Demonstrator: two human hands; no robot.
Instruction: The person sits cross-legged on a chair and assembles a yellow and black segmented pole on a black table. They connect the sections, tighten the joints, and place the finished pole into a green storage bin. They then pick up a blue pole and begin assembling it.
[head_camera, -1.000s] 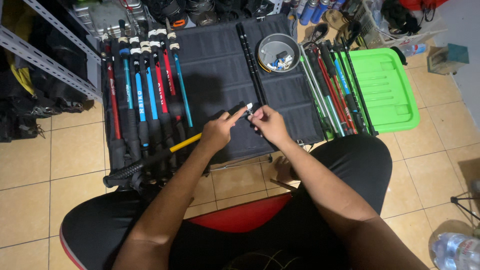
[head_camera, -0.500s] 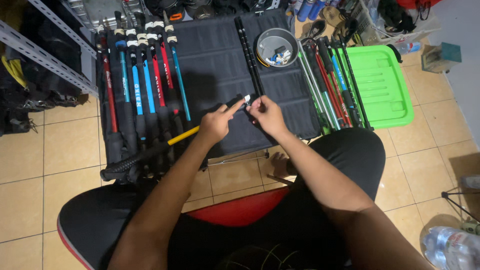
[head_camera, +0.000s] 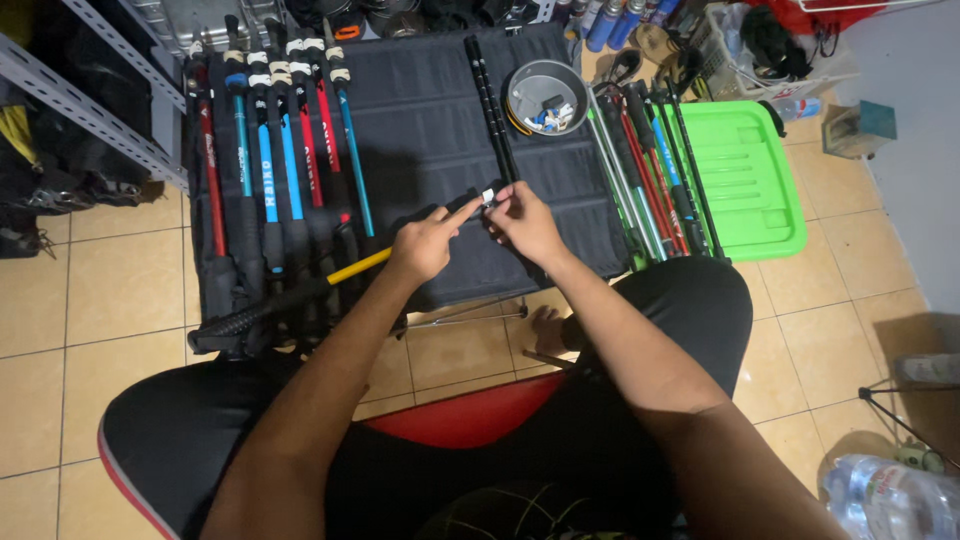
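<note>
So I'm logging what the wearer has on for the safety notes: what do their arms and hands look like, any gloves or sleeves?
Both forearms are bare up to the frame edge, with no sleeves showing. The left hand and right hand wear no gloves, and no watch, ring or wristband shows.

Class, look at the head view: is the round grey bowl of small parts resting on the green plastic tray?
No: the round grey bowl sits on the dark mat, while the green tray lies apart on the floor beyond a bundle of trekking poles.
</note>
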